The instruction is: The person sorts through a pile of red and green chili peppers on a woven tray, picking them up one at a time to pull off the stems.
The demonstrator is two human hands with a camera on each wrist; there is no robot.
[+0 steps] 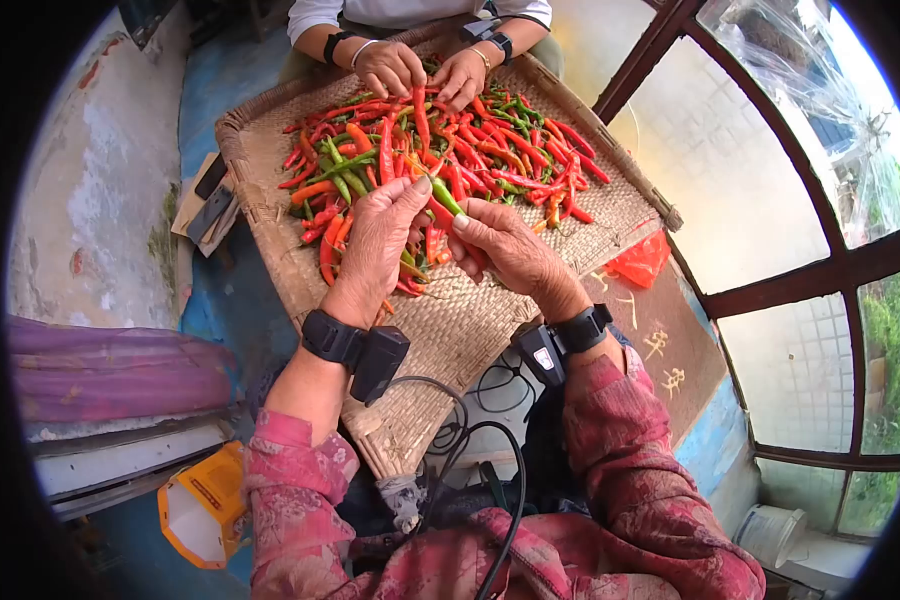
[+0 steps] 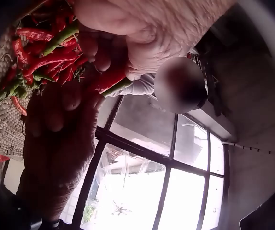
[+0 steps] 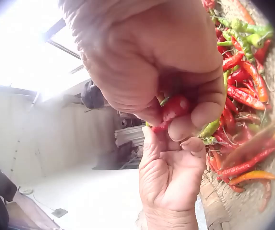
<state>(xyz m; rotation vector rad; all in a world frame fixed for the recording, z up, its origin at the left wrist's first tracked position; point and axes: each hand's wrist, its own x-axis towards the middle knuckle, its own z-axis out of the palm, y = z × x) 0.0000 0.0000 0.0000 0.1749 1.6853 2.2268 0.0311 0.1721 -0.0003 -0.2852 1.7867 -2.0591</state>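
Note:
Over the near part of a heap of chili peppers (image 1: 510, 150), my two hands meet. My left hand (image 1: 380, 230) pinches at the stem end of a green chili pepper (image 1: 446, 196) and a red chili pepper (image 1: 440, 213). The fingers of my right hand (image 1: 515, 250) curl round the same peppers from the other side. In the left wrist view the red chili pepper (image 2: 112, 79) spans the gap between both hands, with green along its lower edge. Shiny red skin of the pepper (image 3: 176, 106) shows between right thumb and fingers in the right wrist view; the rest is hidden.
A woven tray (image 1: 450, 325) with raised rims bears the heap. Across it, another person's hands (image 1: 390, 68) handle peppers. Cables (image 1: 515, 450) hang between my forearms. Windows (image 1: 740, 150) stand at right, a red plastic bag (image 1: 642, 260) by the tray, a yellow lamp (image 1: 225, 490) at lower left.

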